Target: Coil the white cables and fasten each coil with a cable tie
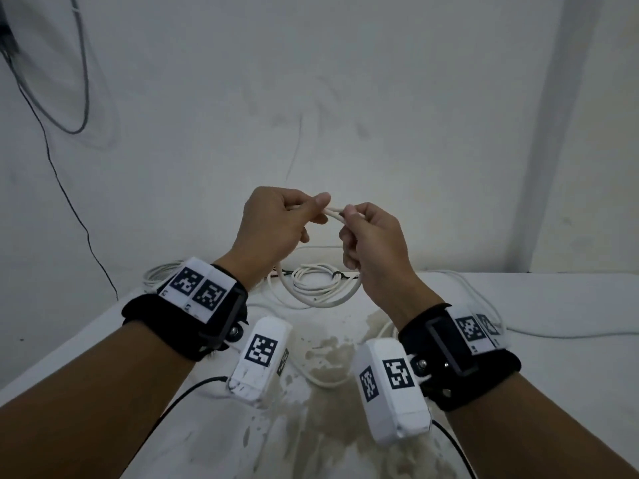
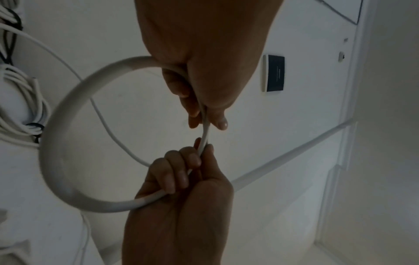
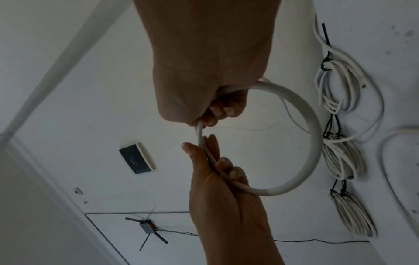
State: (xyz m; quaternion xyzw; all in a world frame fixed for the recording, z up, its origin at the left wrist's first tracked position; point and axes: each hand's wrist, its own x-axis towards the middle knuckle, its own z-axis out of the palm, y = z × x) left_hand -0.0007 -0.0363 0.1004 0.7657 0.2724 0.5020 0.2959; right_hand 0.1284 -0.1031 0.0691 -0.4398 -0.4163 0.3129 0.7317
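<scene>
I hold a thick white cable up above the table, bent into one round loop that hangs beneath my hands. My left hand pinches the cable between thumb and fingers, and its other fingers curl round the loop's end. My right hand grips the cable right beside it, fingertips almost touching. In the left wrist view the loop arcs from the left hand down to the right hand. The right wrist view shows the loop, the right hand and the left hand.
Coiled white cables with black ties lie at the back of the stained white table. One coil sits under my hands. A loose white cable runs off right. The wall stands close behind.
</scene>
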